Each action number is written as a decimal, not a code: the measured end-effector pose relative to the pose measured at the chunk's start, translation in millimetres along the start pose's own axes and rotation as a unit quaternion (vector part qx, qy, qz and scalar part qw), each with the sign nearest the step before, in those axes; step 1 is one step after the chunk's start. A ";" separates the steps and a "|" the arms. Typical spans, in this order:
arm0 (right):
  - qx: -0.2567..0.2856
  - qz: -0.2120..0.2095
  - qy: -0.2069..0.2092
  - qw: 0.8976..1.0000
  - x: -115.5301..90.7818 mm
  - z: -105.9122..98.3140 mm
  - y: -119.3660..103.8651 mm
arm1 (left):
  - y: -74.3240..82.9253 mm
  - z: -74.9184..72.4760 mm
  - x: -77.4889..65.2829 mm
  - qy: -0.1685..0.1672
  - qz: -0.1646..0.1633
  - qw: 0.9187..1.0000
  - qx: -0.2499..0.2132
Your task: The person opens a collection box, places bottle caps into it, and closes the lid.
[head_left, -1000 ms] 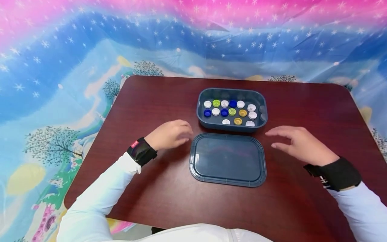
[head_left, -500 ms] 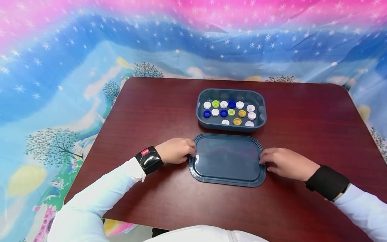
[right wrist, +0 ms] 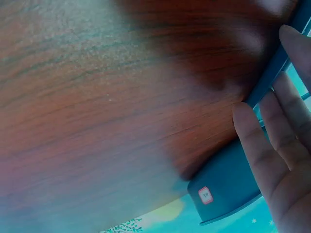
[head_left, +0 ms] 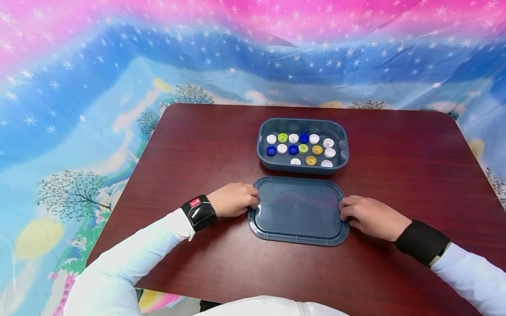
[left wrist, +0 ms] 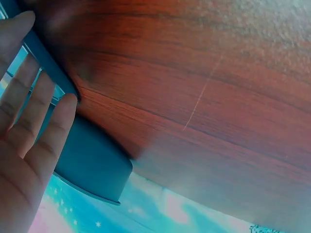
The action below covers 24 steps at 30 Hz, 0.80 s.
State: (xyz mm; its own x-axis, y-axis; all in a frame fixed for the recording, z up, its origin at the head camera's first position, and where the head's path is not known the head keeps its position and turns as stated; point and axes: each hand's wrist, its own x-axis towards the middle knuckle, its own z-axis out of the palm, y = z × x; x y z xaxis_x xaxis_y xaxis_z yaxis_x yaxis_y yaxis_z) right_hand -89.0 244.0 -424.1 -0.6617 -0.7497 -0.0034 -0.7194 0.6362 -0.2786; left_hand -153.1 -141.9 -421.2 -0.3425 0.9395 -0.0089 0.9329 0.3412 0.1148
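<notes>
A dark blue-grey plastic lid (head_left: pixel 298 210) lies flat in front of me. My left hand (head_left: pixel 234 199) grips its left short edge, and my right hand (head_left: pixel 371 215) grips the opposite edge. In the left wrist view, thumb and fingers meet the lid's rim (left wrist: pixel 48 68); the right wrist view has the same hold on the other rim (right wrist: pixel 272 73). Just beyond the lid stands a matching open box (head_left: pixel 302 167). Several bottle caps, such as a white cap (head_left: pixel 271 139), a blue cap (head_left: pixel 304 138) and a yellow cap (head_left: pixel 311 161), lie spread over its floor.
All of this rests on a reddish-brown wooden table (head_left: pixel 197 145) with rounded corners. A small red-edged label (right wrist: pixel 205 195) is on the box's side. Behind the table hangs a printed pink and blue cloth (head_left: pixel 237 52).
Both hands have come in from either side of the box's near end and down onto the lid's short edges. Over the last half second they have barely shifted. Box and caps stay put.
</notes>
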 end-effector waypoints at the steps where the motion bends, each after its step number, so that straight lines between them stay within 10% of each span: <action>1: -0.003 -0.001 0.003 1.000 -0.1 0.8 0.3 | 0.0 0.1 0.4 0.002 0.001 1.000 0.004; 24: 0.001 -0.017 0.013 1.000 -2.5 3.2 5.5 | -4.2 4.4 -0.7 0.014 0.038 0.998 0.039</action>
State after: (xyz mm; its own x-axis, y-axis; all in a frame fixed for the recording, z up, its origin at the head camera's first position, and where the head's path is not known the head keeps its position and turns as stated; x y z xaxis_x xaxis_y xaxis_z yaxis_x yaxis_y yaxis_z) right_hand -90.6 248.9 -428.8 -0.6415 -0.7665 0.0313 -0.7419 0.6095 -0.2794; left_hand -156.2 -143.8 -426.0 -0.2717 0.9621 0.0245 0.9620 0.2707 0.0360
